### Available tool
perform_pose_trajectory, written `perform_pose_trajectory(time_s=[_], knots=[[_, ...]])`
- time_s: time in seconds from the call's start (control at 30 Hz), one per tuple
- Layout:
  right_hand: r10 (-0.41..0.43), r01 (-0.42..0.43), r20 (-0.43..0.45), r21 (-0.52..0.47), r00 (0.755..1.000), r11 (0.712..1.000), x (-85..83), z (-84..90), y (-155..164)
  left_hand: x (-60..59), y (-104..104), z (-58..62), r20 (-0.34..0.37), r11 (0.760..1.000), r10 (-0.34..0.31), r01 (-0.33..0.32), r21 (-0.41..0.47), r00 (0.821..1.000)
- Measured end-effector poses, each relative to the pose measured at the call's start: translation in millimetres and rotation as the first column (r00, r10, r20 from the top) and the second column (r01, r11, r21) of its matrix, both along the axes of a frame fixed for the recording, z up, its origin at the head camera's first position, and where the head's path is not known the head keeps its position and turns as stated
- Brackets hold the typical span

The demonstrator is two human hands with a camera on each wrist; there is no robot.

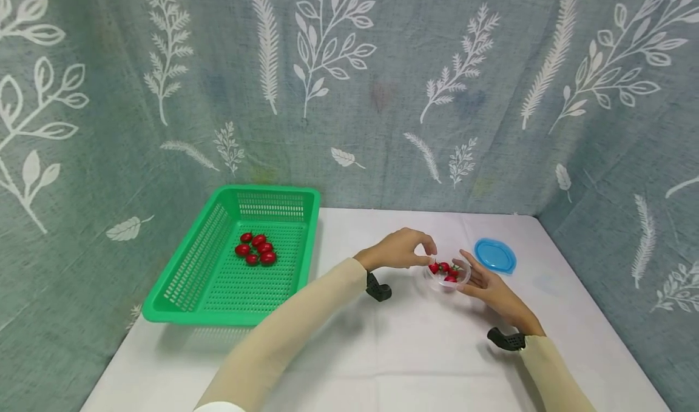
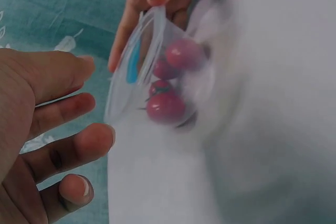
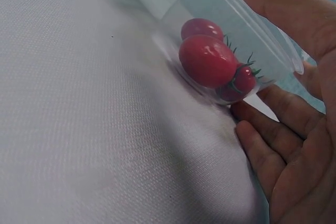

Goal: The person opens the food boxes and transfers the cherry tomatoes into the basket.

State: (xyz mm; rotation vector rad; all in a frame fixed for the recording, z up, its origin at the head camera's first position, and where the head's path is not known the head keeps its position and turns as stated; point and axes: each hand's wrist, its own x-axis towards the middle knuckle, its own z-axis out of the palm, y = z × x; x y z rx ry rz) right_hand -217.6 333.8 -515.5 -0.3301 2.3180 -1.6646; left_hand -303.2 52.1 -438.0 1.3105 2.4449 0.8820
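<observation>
A small clear plastic container (image 1: 449,275) with small red tomatoes (image 1: 443,269) in it stands tilted on the white tablecloth. My right hand (image 1: 474,272) grips it from the right, with the thumb (image 3: 273,3) on the rim and the fingers (image 3: 262,140) beside its base. Just left of the rim hovers my left hand (image 1: 428,255); in the left wrist view its fingers (image 2: 79,142) are spread and hold nothing. The tomatoes (image 3: 207,59) lie against the container's lower wall (image 2: 131,93).
A green slotted basket (image 1: 185,278) at the left holds several red tomatoes (image 1: 256,249). A blue lid (image 1: 494,255) lies right of the container. Patterned cloth walls stand close behind and on both sides. The table's front edge is near.
</observation>
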Motion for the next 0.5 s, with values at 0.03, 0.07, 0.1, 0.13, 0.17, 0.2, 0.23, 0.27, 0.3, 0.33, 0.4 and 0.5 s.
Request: perform_pose_trajectory(time_s=[0.03,0.07,0.1,0.13,0.17,0.2,0.23,0.27,0.3,0.33,0.4,0.5], knots=[[0.004,-0.004,-0.003,-0.005,1.0,1.0,-0.1,0.3,0,0.8,3,-1.6,-0.015,1.0,0.002,-0.002,-0.008,1.0],[0.007,-0.007,-0.006,-0.008,1.0,1.0,-0.1,0.4,1,1.8,6,-3.1,-0.033,1.0,0.005,-0.005,-0.02,0.999],[0.007,-0.007,-0.006,-0.013,1.0,1.0,-0.2,0.3,1,3.0,9,-4.7,-0.051,0.999,0.01,-0.012,-0.031,0.999],[0.006,-0.006,-0.008,-0.014,1.0,1.0,-0.5,0.0,1,4.1,11,-6.8,-0.075,0.999,0.015,-0.019,-0.046,0.997],[0.004,-0.004,-0.011,-0.011,1.0,1.0,-0.5,-0.4,1,4.9,14,-9.1,-0.099,0.998,0.021,-0.028,-0.064,0.995],[-0.001,0.001,-0.012,-0.006,1.0,1.0,-0.4,-1.0,2,5.4,17,-12.2,-0.13,0.996,0.023,-0.034,-0.084,0.991],[-0.002,0.002,-0.014,-0.001,1.0,1.0,-0.3,-1.6,2,6.0,20,-15.5,-0.155,0.994,0.024,-0.041,-0.102,0.988],[-0.005,0.005,-0.015,0.002,1.0,1.0,0.1,-2.2,2,6.4,22,-18.3,-0.177,0.992,0.028,-0.05,-0.12,0.984],[-0.005,0.005,-0.017,0.004,1.0,1.0,0.4,-2.8,2,6.8,24,-20.7,-0.198,0.989,0.031,-0.058,-0.134,0.98],[-0.004,0.004,-0.017,0.006,1.0,1.0,0.7,-3.4,2,6.7,26,-23.3,-0.222,0.987,0.031,-0.064,-0.145,0.975],[-0.001,0.001,-0.015,0.008,1.0,1.0,1.5,-3.8,2,6.4,28,-26.7,-0.26,0.985,0.03,-0.072,-0.154,0.965],[-0.001,0.001,-0.013,0.01,1.0,1.0,0.9,-3.4,2,5.3,30,-28.2,-0.3,0.984,0.023,-0.074,-0.16,0.954]])
